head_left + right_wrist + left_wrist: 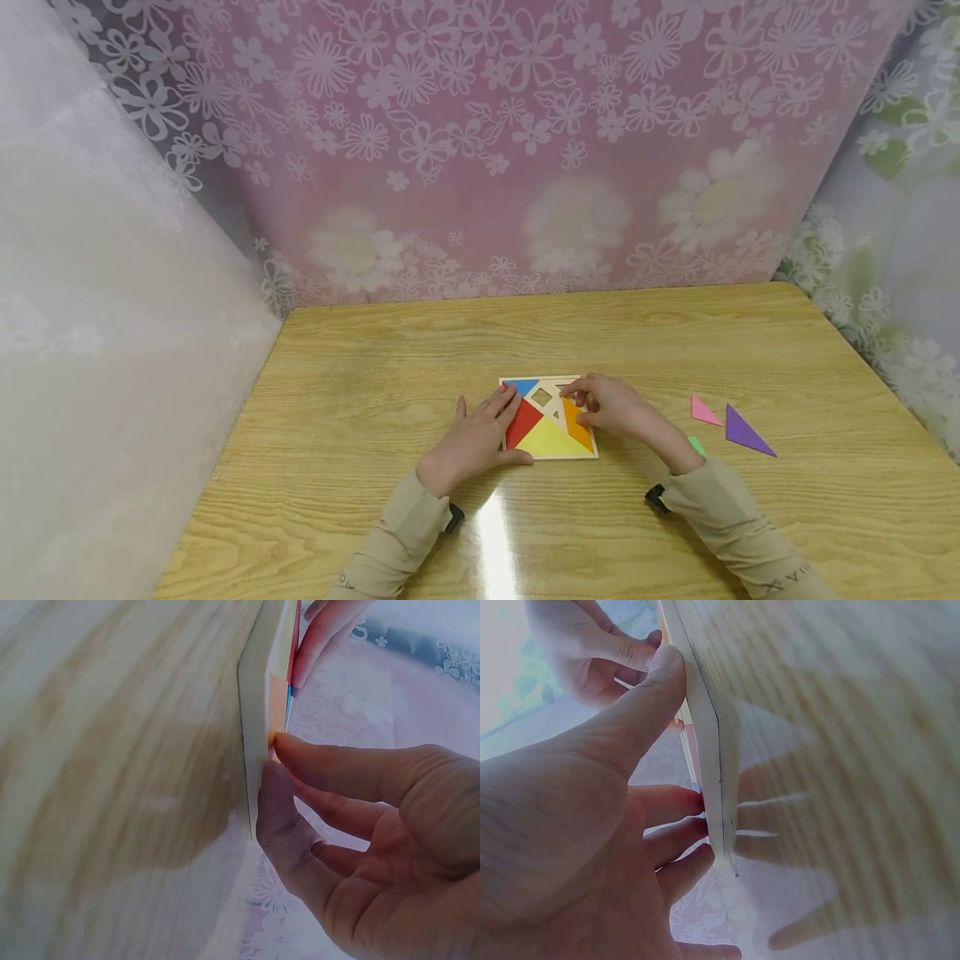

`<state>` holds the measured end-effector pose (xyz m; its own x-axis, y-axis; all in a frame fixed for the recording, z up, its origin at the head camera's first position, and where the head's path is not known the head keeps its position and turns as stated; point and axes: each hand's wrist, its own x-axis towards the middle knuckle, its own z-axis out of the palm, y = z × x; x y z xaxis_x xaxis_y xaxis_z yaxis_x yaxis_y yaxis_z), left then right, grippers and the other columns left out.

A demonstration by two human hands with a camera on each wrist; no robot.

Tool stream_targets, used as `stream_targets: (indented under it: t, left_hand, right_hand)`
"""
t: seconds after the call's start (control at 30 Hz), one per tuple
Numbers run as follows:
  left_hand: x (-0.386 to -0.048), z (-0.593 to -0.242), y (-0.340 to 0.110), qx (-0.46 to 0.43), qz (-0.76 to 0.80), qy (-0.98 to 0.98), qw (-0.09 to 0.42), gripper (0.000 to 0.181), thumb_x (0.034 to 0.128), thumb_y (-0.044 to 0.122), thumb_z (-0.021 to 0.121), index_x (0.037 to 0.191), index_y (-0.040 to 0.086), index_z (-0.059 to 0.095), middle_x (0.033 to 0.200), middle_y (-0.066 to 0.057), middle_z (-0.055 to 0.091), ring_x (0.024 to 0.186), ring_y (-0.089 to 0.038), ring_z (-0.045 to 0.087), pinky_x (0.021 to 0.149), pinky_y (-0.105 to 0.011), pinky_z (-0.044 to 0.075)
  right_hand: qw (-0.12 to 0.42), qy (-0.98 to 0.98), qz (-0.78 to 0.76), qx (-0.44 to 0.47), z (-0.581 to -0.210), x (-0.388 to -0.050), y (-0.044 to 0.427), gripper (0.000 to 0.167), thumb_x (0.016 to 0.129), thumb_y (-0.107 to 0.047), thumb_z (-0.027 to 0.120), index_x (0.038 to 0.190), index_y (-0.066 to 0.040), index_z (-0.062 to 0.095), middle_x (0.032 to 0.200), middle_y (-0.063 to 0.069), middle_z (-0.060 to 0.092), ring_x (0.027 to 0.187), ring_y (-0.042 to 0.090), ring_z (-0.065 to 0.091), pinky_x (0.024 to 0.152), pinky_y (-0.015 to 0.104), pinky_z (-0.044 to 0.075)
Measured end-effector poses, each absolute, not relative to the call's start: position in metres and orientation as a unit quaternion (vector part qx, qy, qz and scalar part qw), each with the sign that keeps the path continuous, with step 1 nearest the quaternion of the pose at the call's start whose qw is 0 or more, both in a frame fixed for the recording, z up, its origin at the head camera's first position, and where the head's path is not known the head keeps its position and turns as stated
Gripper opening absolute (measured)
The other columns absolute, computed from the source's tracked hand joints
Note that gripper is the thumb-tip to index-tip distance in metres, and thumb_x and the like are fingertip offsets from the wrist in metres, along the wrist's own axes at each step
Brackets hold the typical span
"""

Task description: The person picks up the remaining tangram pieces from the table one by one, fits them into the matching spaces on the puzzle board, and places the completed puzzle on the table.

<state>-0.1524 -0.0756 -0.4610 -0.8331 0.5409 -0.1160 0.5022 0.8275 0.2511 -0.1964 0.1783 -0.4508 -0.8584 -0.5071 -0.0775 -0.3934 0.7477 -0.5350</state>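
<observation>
- Resting the left hand (pixel 474 437) at nine o'clock on the puzzle board (pixel 707 735), laying mostly straight fingers over it and the thumb at its near edge, clasping nothing.
- Curling the right hand (pixel 611 406) at two o'clock, apparently pinching the orange piece (pixel 575 427) on the board's three o'clock side, with fingertips partly hidden.
- Working on the table (pixel 352 367), around the blue piece (pixel 527 387) at eleven o'clock, red piece (pixel 522 422) at nine and yellow piece (pixel 557 442) at six.
- Reaching past the green piece (pixel 697 445), pink piece (pixel 702 412) and purple piece (pixel 743 432), all lying loose toward three o'clock.
</observation>
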Motion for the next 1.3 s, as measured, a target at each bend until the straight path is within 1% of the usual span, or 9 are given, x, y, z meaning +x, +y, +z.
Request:
stream_targets:
  t: [0.17, 0.27, 0.43, 0.5, 0.6, 0.77, 0.97, 1.23, 1.3]
  left_hand:
    - [-0.152, -0.461, -0.076, 0.276, 0.107, 0.951, 0.091, 0.093, 0.0928, 0.062, 0.060, 0.161, 0.008, 0.027, 0.168, -0.006, 0.021, 0.155, -0.022, 0.020, 0.113, -0.072, 0.022]
    - [-0.151, -0.460, -0.076, 0.276, 0.106, 0.951, 0.090, 0.092, 0.0928, 0.061, 0.060, 0.161, 0.008, 0.028, 0.168, -0.007, 0.022, 0.155, -0.022, 0.020, 0.113, -0.072, 0.023]
    - [-0.151, -0.459, -0.076, 0.274, 0.107, 0.951, 0.089, 0.092, 0.0926, 0.061, 0.061, 0.160, 0.008, 0.029, 0.168, -0.007, 0.022, 0.155, -0.023, 0.021, 0.112, -0.072, 0.023]
    - [-0.151, -0.460, -0.076, 0.274, 0.106, 0.952, 0.090, 0.092, 0.0926, 0.061, 0.061, 0.160, 0.008, 0.029, 0.168, -0.007, 0.022, 0.155, -0.023, 0.021, 0.112, -0.072, 0.024]
    - [-0.151, -0.460, -0.076, 0.274, 0.106, 0.951, 0.092, 0.092, 0.0931, 0.061, 0.060, 0.161, 0.008, 0.028, 0.168, -0.007, 0.021, 0.155, -0.023, 0.020, 0.112, -0.072, 0.023]
    - [-0.151, -0.458, -0.077, 0.274, 0.104, 0.951, 0.092, 0.091, 0.0933, 0.061, 0.059, 0.161, 0.008, 0.028, 0.168, -0.007, 0.022, 0.155, -0.023, 0.020, 0.113, -0.071, 0.023]
    - [-0.151, -0.458, -0.076, 0.277, 0.109, 0.950, 0.095, 0.092, 0.0933, 0.061, 0.059, 0.161, 0.008, 0.027, 0.168, -0.007, 0.021, 0.155, -0.023, 0.020, 0.113, -0.071, 0.022]
    - [-0.151, -0.457, -0.076, 0.276, 0.105, 0.950, 0.099, 0.092, 0.0934, 0.061, 0.059, 0.161, 0.008, 0.025, 0.169, -0.007, 0.019, 0.155, -0.022, 0.018, 0.114, -0.072, 0.020]
    - [-0.150, -0.458, -0.077, 0.276, 0.101, 0.951, 0.099, 0.092, 0.0934, 0.061, 0.059, 0.161, 0.008, 0.026, 0.169, -0.007, 0.020, 0.155, -0.022, 0.018, 0.114, -0.072, 0.021]
  right_hand:
    - [0.114, 0.930, -0.257, -0.237, -0.448, -0.193, 0.176, 0.037, 0.086, -0.001, 0.078, 0.122, -0.001, 0.069, 0.092, 0.005, 0.061, 0.075, 0.014, 0.055, 0.066, 0.028, 0.046]
    - [0.111, 0.930, -0.265, -0.230, -0.447, -0.193, 0.176, 0.034, 0.087, -0.003, 0.077, 0.121, -0.001, 0.069, 0.092, 0.004, 0.062, 0.075, 0.014, 0.056, 0.066, 0.029, 0.046]
    - [0.075, 0.929, -0.297, -0.209, -0.447, -0.193, 0.175, 0.018, 0.096, -0.013, 0.071, 0.111, -0.005, 0.071, 0.086, 0.001, 0.064, 0.070, 0.013, 0.058, 0.063, 0.028, 0.047]
    - [0.059, 0.926, -0.309, -0.207, -0.447, -0.193, 0.175, 0.012, 0.097, -0.014, 0.069, 0.107, -0.007, 0.071, 0.085, 0.000, 0.066, 0.069, 0.012, 0.058, 0.062, 0.028, 0.048]
    - [0.043, 0.922, -0.319, -0.213, -0.445, -0.193, 0.174, 0.008, 0.098, -0.015, 0.068, 0.102, -0.010, 0.073, 0.085, -0.001, 0.068, 0.069, 0.011, 0.058, 0.062, 0.027, 0.049]
    - [0.020, 0.922, -0.320, -0.218, -0.441, -0.192, 0.173, 0.009, 0.098, -0.018, 0.068, 0.101, -0.011, 0.073, 0.087, -0.002, 0.070, 0.070, 0.012, 0.059, 0.063, 0.027, 0.050]
    - [0.006, 0.920, -0.333, -0.205, -0.432, -0.187, 0.181, 0.012, 0.100, -0.017, 0.066, 0.104, -0.009, 0.073, 0.086, 0.004, 0.072, 0.071, 0.017, 0.063, 0.060, 0.027, 0.048]
    - [-0.025, 0.934, -0.306, -0.186, -0.416, -0.179, 0.220, 0.013, 0.101, -0.017, 0.064, 0.108, -0.009, 0.071, 0.094, 0.007, 0.073, 0.077, 0.018, 0.066, 0.062, 0.029, 0.051]
    - [-0.030, 0.939, -0.288, -0.183, -0.415, -0.174, 0.231, 0.012, 0.101, -0.017, 0.064, 0.108, -0.009, 0.071, 0.095, 0.006, 0.072, 0.077, 0.017, 0.065, 0.062, 0.029, 0.050]
